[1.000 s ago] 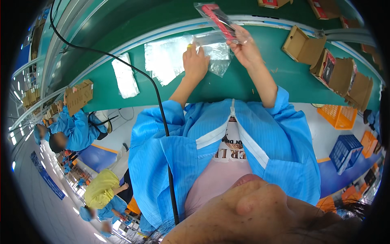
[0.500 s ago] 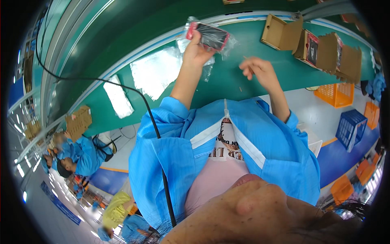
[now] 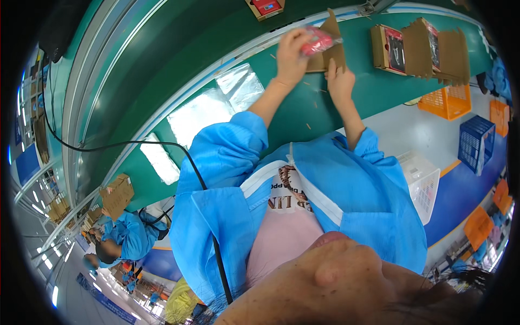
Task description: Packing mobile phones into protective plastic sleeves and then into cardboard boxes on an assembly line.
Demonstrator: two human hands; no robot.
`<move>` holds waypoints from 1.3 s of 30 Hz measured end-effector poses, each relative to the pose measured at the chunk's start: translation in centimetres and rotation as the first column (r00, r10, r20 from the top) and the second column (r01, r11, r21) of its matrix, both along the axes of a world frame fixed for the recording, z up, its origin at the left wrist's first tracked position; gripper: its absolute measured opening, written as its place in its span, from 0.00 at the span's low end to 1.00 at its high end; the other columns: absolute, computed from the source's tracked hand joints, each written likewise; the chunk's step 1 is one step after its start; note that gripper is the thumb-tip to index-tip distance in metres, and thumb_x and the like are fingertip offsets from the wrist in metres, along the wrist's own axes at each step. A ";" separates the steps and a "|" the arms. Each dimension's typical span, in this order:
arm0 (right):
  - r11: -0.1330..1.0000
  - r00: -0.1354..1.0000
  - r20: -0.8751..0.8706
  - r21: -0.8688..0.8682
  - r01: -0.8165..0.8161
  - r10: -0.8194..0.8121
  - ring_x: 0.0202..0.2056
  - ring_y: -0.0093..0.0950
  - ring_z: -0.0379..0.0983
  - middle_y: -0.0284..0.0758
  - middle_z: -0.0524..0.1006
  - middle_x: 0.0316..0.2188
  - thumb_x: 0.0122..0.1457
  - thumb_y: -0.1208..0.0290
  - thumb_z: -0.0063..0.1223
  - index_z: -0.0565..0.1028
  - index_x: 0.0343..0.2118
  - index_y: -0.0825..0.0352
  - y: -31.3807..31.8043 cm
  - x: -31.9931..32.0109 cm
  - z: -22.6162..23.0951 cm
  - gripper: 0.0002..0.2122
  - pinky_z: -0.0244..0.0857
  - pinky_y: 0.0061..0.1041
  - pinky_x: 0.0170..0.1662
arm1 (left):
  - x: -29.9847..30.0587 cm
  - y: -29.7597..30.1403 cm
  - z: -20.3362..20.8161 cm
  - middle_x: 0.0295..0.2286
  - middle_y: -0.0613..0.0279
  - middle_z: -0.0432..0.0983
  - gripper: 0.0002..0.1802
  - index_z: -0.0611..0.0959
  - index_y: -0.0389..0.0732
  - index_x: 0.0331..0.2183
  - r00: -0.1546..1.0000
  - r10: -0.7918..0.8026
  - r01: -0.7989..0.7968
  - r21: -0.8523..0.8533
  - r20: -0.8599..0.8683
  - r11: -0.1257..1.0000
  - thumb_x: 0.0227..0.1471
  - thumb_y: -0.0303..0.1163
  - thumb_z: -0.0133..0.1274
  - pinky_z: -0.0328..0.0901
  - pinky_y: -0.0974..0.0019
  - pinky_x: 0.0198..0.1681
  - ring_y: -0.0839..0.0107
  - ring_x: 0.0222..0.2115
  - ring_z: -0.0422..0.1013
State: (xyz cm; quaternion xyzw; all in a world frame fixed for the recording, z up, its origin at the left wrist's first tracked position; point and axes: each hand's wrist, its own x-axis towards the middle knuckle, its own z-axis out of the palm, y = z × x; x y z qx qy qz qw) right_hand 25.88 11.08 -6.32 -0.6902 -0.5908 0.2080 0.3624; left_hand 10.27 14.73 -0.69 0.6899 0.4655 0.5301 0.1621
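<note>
In my left hand [image 3: 291, 62], held up over the green table, is a flat red device [image 3: 316, 41] in clear plastic; it is blurred by motion. The device is at the mouth of an open cardboard box [image 3: 337, 51], whose flap stands up. My right hand [image 3: 340, 84] grips the near edge of this box, fingers closed on the cardboard. Part of the box lies hidden behind the left hand and the device.
To the right stand two open boxes [image 3: 388, 50] with red-edged items inside. Clear plastic bags [image 3: 197, 116] and a white packet [image 3: 161, 160] lie at left. A black cable [image 3: 190, 157] hangs before me. Beyond the rail is another box [image 3: 264, 7] with a red item.
My left hand has carried the bagged device right, to the open box. My right hand has moved up and taken hold of the box, which has come left from the boxes at right.
</note>
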 end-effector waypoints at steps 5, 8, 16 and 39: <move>0.996 0.999 0.031 0.082 -0.035 0.033 0.24 0.48 0.71 0.50 0.74 0.23 0.58 0.69 0.48 0.73 0.25 0.71 -1.3 -1.5 1.2 0.10 0.65 0.40 0.26 | 0.8 -2.7 -2.3 0.35 0.42 0.70 0.25 0.71 0.31 0.43 0.963 0.242 -0.125 -0.589 0.123 0.798 0.44 0.34 0.57 0.64 0.58 0.42 0.50 0.38 0.67; 0.997 0.997 -0.007 0.026 -0.078 0.078 0.25 0.48 0.71 0.49 0.74 0.24 0.58 0.69 0.47 0.73 0.27 0.70 -1.3 -1.6 1.4 0.09 0.65 0.40 0.26 | 0.3 -1.2 -1.3 0.41 0.39 0.68 0.32 0.67 0.29 0.47 0.941 0.205 -0.326 -0.553 -0.270 0.767 0.43 0.36 0.57 0.59 0.50 0.48 0.49 0.47 0.62; 0.983 0.985 0.107 0.115 -0.146 0.134 0.26 0.47 0.71 0.47 0.73 0.23 0.58 0.68 0.47 0.72 0.28 0.69 -0.6 -2.3 1.7 0.08 0.66 0.41 0.28 | -2.2 -0.8 -4.0 0.59 0.44 0.48 0.30 0.66 0.36 0.54 0.717 -0.061 -0.136 -0.225 -0.695 0.965 0.49 0.33 0.50 0.47 0.49 0.59 0.50 0.59 0.49; 0.962 0.819 0.569 -0.173 0.209 -0.076 0.21 0.44 0.73 0.46 0.74 0.15 0.59 0.54 0.44 0.75 0.19 0.72 -2.5 18.3 9.0 0.23 0.66 0.40 0.28 | -17.3 13.3 -6.9 0.33 0.36 0.74 0.37 0.74 0.27 0.37 0.759 0.426 -0.649 -0.527 -0.492 0.549 0.48 0.59 0.49 0.64 0.49 0.45 0.42 0.41 0.69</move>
